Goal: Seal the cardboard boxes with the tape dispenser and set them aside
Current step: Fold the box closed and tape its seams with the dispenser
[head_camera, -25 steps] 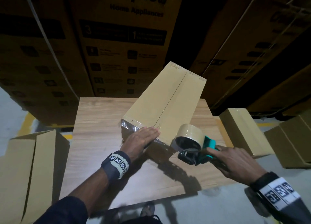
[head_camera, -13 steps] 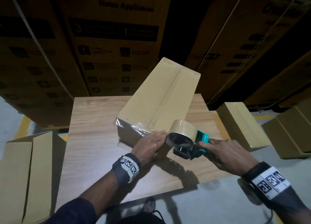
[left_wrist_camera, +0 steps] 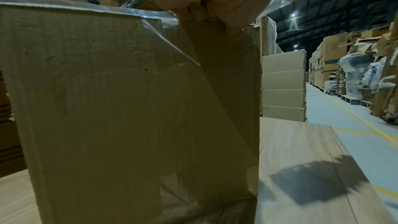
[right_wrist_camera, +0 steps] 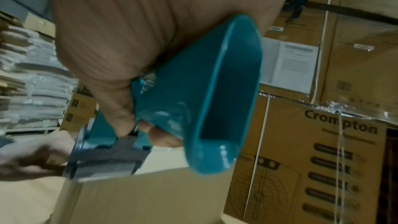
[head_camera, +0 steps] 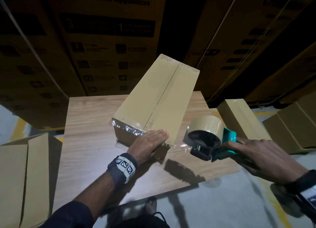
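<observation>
The long cardboard box (head_camera: 159, 99) lies slanted across the desk (head_camera: 89, 142), its near end well back from the desk's front edge and its far end reaching out past the back edge toward the stacked printed cartons (head_camera: 109, 44). Left of the box there is a broad bare strip of desk; right of it only a narrow strip before the desk's right edge. The left hand (head_camera: 148, 144) lies flat, fingers straight and together, pressing on the box's near top edge over shiny clear tape. Just right of the box's near corner, the right hand (head_camera: 261, 157) curls its fingers around the teal handle of the tape dispenser (head_camera: 210, 137), held clear of the box with a stretch of clear tape running back to that corner. The right wrist view is blurred, so the dispenser's blade end is hard to make out. The left wrist view shows mostly the box's near end face, taped crookedly. An open-flapped box (head_camera: 22, 176) stands left of the desk, cut off by the frame; a sealed box (head_camera: 239, 120) sits right of the desk.
</observation>
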Demonstrator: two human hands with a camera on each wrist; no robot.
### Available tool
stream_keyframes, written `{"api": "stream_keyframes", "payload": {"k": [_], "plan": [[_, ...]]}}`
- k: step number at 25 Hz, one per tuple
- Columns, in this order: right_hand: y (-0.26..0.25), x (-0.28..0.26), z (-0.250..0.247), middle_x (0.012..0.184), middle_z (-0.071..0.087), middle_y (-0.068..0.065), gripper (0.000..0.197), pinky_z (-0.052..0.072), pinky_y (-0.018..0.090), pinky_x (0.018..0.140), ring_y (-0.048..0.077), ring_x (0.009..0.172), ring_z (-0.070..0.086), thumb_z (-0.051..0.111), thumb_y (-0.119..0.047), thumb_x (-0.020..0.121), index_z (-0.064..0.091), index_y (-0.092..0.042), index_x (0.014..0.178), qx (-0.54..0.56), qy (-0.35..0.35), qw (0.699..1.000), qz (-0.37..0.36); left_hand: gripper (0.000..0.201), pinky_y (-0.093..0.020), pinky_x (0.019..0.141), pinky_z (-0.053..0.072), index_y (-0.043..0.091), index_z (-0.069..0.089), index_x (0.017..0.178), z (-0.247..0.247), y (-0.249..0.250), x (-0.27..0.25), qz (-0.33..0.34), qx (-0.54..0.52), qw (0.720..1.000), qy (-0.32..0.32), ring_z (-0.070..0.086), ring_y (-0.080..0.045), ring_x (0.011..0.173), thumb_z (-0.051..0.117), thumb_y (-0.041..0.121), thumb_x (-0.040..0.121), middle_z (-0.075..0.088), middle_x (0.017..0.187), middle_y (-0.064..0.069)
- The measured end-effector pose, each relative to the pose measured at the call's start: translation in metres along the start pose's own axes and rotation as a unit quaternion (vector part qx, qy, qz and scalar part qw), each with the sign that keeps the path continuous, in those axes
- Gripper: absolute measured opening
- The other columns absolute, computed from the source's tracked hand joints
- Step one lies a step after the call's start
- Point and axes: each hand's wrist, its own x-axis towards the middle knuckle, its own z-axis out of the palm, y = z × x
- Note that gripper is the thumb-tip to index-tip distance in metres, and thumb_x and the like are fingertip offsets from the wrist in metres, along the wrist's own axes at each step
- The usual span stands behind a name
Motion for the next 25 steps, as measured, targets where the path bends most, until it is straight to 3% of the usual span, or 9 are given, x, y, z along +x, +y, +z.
{"api": "stream_keyframes", "payload": {"k": [2,6,8,10,13,16,21,25], "plan": [[0.000,-0.006,0.009,0.089,0.060,-0.017,0.047,0.025,0.012,0.040,0.002,0.047,0.040,0.070,-0.036,0.086,0.053,-0.043,0.130,0.009,0.014,1.000,0.000,0.088,-0.048,0.115,0.035,0.013,0.053,0.146,0.001,0.001,-0.001,0.007,0.007,1.000,0.001,0.058,-0.023,0.133,0.086,-0.003,0.067,0.058,0.146,-0.009],[-0.004,-0.002,0.055,0.089,0.061,-0.010,0.029,0.048,0.024,0.040,0.007,0.049,0.050,0.047,-0.045,0.095,0.043,-0.045,0.125,0.041,0.005,0.999,0.031,0.093,-0.046,0.113,0.035,0.016,0.053,0.146,0.003,-0.001,-0.001,0.012,0.034,0.999,0.011,0.058,-0.020,0.132,0.086,-0.012,0.063,0.059,0.145,-0.007],[-0.003,0.005,0.091,0.097,0.064,-0.008,0.028,0.053,0.029,0.047,0.008,0.055,0.055,0.042,-0.047,0.098,0.040,-0.047,0.126,0.062,-0.008,0.997,0.047,0.094,-0.046,0.113,0.036,0.016,0.054,0.146,0.004,-0.001,-0.001,0.012,0.035,0.999,0.009,0.058,-0.020,0.133,0.084,-0.014,0.062,0.058,0.146,-0.007],[-0.002,0.011,0.125,0.111,0.064,-0.009,0.034,0.057,0.033,0.056,0.011,0.066,0.061,0.048,-0.044,0.099,0.037,-0.049,0.130,0.098,-0.023,0.993,0.061,0.096,-0.046,0.114,0.036,0.016,0.053,0.147,0.006,-0.001,-0.002,0.009,0.035,0.999,0.004,0.057,-0.020,0.134,0.083,-0.015,0.061,0.057,0.147,-0.007],[-0.007,0.020,0.162,0.126,0.061,-0.007,0.043,0.059,0.039,0.067,0.017,0.080,0.066,0.055,-0.040,0.098,0.035,-0.047,0.135,0.125,-0.043,0.988,0.076,0.097,-0.048,0.113,0.035,0.016,0.055,0.145,0.006,-0.001,-0.002,0.007,0.039,0.999,-0.001,0.058,-0.021,0.132,0.083,-0.017,0.058,0.058,0.146,-0.007],[-0.017,0.035,0.186,0.130,0.061,-0.004,0.046,0.059,0.041,0.070,0.021,0.084,0.068,0.058,-0.037,0.096,0.037,-0.042,0.137,0.141,-0.031,0.986,0.082,0.090,-0.050,0.113,0.035,0.016,0.057,0.144,0.005,0.001,-0.002,-0.002,0.026,1.000,0.010,0.059,-0.021,0.132,0.081,-0.017,0.064,0.059,0.145,-0.006],[-0.038,0.048,0.207,0.122,0.064,0.000,0.044,0.055,0.041,0.063,0.028,0.085,0.068,0.047,-0.039,0.094,0.037,-0.038,0.136,0.179,0.025,0.980,0.085,0.084,-0.051,0.113,0.037,0.017,0.058,0.143,0.005,0.005,-0.002,-0.035,0.000,0.999,0.013,0.058,-0.023,0.132,0.077,-0.018,0.069,0.059,0.145,-0.006],[-0.052,0.045,0.212,0.111,0.069,-0.004,0.040,0.055,0.041,0.065,0.024,0.085,0.066,0.045,-0.041,0.092,0.044,-0.040,0.132,0.243,0.065,0.965,0.074,0.085,-0.050,0.114,0.035,0.018,0.057,0.144,0.006,0.008,-0.003,-0.038,0.005,0.999,0.017,0.059,-0.022,0.132,0.081,-0.017,0.069,0.060,0.144,-0.005]]}}
